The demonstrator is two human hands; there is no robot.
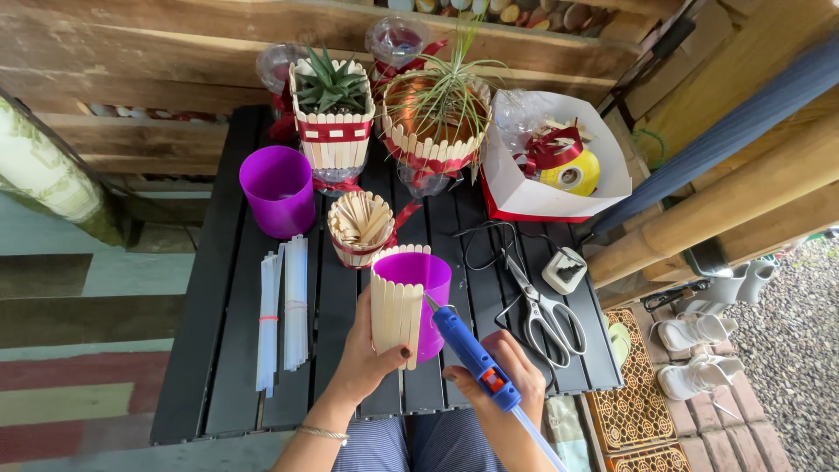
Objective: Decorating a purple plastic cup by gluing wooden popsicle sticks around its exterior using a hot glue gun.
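Observation:
My left hand grips a purple plastic pot that is partly clad in upright wooden craft sticks. My right hand holds a blue glue gun, whose tip rests against the pot's side beside the last stick. Both hands hover over the near edge of a black slatted table.
Behind stand a plain purple pot, a cup of loose sticks, two stick-clad plant pots with red ribbon, and a white box with ribbon rolls. Clear glue sticks lie left, scissors right.

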